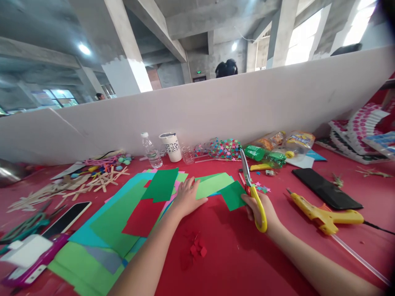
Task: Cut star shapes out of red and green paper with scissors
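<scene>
My left hand rests on the stack of coloured paper, its fingers stretched out at the edge of a light green sheet. Beneath and left of it lie a dark green sheet, a red sheet and larger green and blue sheets. My right hand is closed on yellow-handled scissors, their blades pointing up and away from me. Its fingertips also touch a small dark green piece of paper. Small red paper scraps lie on the table between my forearms.
A yellow glue gun and black phone lie at right. Plastic bottles, star confetti, a white cup and a clear bottle line the partition. Wooden sticks and another phone are left.
</scene>
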Motion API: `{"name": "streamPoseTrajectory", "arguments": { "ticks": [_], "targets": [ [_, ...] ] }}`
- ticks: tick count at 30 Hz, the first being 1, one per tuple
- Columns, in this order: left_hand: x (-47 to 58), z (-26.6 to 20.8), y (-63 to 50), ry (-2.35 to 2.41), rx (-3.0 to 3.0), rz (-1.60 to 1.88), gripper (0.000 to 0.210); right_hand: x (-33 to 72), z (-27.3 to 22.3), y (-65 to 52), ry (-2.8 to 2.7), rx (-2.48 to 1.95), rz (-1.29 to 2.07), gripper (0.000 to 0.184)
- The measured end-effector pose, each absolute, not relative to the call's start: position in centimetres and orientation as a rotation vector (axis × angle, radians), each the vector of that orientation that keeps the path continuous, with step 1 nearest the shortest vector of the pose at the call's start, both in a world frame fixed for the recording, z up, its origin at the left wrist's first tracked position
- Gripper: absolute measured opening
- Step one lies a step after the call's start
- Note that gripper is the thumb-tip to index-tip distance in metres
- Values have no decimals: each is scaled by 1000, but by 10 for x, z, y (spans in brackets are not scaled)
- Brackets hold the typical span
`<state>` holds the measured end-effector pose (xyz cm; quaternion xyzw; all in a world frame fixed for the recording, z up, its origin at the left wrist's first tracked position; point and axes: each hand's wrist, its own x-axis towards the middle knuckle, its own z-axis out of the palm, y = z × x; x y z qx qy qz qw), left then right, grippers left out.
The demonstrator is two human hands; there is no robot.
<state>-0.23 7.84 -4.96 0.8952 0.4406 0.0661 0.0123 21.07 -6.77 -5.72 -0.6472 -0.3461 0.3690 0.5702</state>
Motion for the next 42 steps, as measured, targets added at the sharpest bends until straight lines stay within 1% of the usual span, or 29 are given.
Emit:
{"name": "streamPoseTrajectory", "arguments": {
  "ticks": [2,4,6,8,10,12,14,18,23,26,30,35,42],
  "targets": [
    [-6,-53,78,1395,2790,373,60,211,-56,-68,-804,-1521,866,27],
    [-3,-49,74,1319,2709,571,48,210,-53,-69,-806,-1519,871,29],
    [6,-40,62,1161,2462,725,37,209,-49,-70,-814,-1516,879,30],
    [19,-28,43,986,2039,712,36,206,-45,-72,-826,-1511,884,31],
    [31,-21,20,880,1616,627,41,202,-41,-75,-846,-1506,882,33],
    [40,-19,0,832,1321,537,45,198,-39,-78,-882,-1500,885,37],
    [43,-24,-13,762,1195,486,36,194,-39,-81,-926,-1494,896,40],
    [42,-36,-18,734,1233,596,24,190,-43,-83,-980,-1498,898,38],
    [39,-36,-17,770,1347,675,14,193,-47,-81,-990,-1516,852,31],
    [39,-38,-18,796,1428,754,14,193,-51,-81,-1017,-1521,829,29],
    [37,-43,-12,816,1460,822,12,191,-59,-81,-1090,-1502,806,30],
    [35,-47,-7,806,1375,792,14,194,-65,-78,-1108,-1485,771,29],
    [33,-41,-10,729,1370,722,14,192,-53,-82,-1004,-1529,786,35]
  ]
}}
